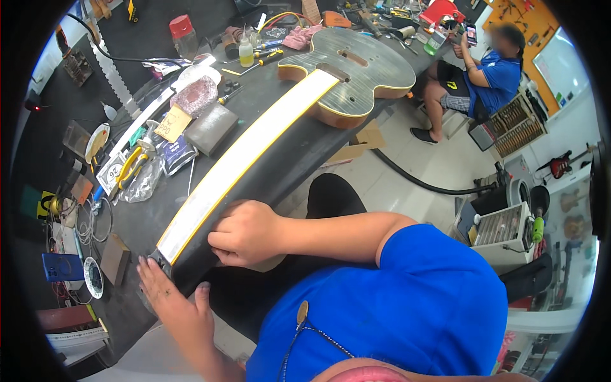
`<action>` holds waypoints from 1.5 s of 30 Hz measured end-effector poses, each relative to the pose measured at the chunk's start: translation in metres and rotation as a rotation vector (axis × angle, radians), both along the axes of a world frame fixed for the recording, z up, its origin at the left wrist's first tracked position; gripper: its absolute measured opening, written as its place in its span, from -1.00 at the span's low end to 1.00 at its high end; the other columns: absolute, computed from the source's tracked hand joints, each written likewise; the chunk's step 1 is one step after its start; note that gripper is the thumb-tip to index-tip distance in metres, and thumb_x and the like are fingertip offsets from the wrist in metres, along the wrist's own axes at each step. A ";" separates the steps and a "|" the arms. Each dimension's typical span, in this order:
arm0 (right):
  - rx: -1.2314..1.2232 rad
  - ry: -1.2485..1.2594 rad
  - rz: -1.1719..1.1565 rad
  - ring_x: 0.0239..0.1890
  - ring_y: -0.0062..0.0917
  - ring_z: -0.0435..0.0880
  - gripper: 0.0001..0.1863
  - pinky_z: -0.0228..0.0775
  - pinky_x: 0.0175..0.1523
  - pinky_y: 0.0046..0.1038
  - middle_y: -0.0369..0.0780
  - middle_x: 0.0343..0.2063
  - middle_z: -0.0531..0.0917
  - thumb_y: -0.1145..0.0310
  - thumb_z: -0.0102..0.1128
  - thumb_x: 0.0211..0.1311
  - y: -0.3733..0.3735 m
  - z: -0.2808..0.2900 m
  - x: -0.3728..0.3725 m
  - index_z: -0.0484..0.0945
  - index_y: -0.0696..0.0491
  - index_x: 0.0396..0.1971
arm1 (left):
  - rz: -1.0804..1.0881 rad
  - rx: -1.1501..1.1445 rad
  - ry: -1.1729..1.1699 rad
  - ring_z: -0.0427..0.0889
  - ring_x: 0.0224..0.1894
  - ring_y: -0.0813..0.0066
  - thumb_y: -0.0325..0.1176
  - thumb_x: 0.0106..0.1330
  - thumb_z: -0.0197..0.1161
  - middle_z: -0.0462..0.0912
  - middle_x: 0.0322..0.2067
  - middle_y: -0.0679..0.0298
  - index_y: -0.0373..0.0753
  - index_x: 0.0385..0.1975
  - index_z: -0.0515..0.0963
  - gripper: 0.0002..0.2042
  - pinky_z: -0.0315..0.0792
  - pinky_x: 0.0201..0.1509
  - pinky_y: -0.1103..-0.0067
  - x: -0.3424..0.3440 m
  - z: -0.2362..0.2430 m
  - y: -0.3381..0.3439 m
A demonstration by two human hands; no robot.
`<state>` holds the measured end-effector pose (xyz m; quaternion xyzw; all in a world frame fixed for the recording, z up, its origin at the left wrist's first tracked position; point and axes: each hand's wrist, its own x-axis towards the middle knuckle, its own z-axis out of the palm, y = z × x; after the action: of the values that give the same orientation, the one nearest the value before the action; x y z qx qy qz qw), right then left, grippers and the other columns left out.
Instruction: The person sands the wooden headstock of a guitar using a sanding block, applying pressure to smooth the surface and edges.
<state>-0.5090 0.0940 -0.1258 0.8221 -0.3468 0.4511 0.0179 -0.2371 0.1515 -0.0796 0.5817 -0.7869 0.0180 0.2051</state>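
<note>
An electric guitar lies on the dark workbench, its grey-black wood-grained body [382,57] at the far end. The neck [248,159] runs toward me, with a bright white top face and yellow edges. My left hand [175,305] rests by the neck's near end, fingers stretched flat and thumb apart, darkish smudges on the skin. Closed into a fist, my right hand [245,232] is against the near side of the neck, close to its near end. Whatever its curled fingers may hold is hidden.
Left of the neck lie a grey block [211,129], yellow-handled pliers [132,167], a small bottle of yellowish liquid [246,52] and a red-capped jar [183,35]. A blue phone [62,267] is at far left. Across the room, a seated person [493,79] holds a phone.
</note>
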 end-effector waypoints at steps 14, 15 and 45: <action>0.185 0.082 -0.137 -0.41 -0.23 0.78 -0.70 0.64 -0.23 -0.21 -0.19 -0.55 0.68 0.13 0.55 0.24 0.000 0.016 0.001 0.67 0.03 -0.40 | 0.114 0.014 0.026 0.20 0.76 -0.21 -0.21 0.66 0.26 0.26 0.72 -0.15 -0.36 0.75 0.18 -0.24 0.17 0.79 0.10 0.068 -0.034 -0.003; 0.164 0.071 -0.120 -0.39 -0.18 0.79 -0.67 0.66 -0.17 -0.16 -0.14 -0.53 0.71 0.09 0.54 0.26 -0.002 0.017 -0.001 0.69 0.05 -0.39 | 0.100 0.003 0.030 0.22 0.76 -0.20 -0.30 0.64 0.27 0.27 0.72 -0.14 -0.35 0.75 0.20 -0.27 0.19 0.79 0.09 0.068 -0.035 -0.007; 0.196 0.251 -0.152 0.10 0.02 0.77 -0.49 0.63 0.24 -0.02 -0.03 0.05 0.82 0.30 0.51 0.21 -0.018 0.025 0.025 0.79 0.11 0.17 | 0.238 -0.093 -0.008 0.26 0.71 -0.37 0.50 0.48 0.24 0.34 0.59 -0.49 -0.69 0.57 0.31 0.17 0.07 0.81 -0.05 -0.030 -0.002 -0.040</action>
<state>-0.4843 0.0763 -0.1010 0.8413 -0.4452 0.3063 0.0151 -0.2667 0.1112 -0.0815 0.6608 -0.7114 0.0811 0.2253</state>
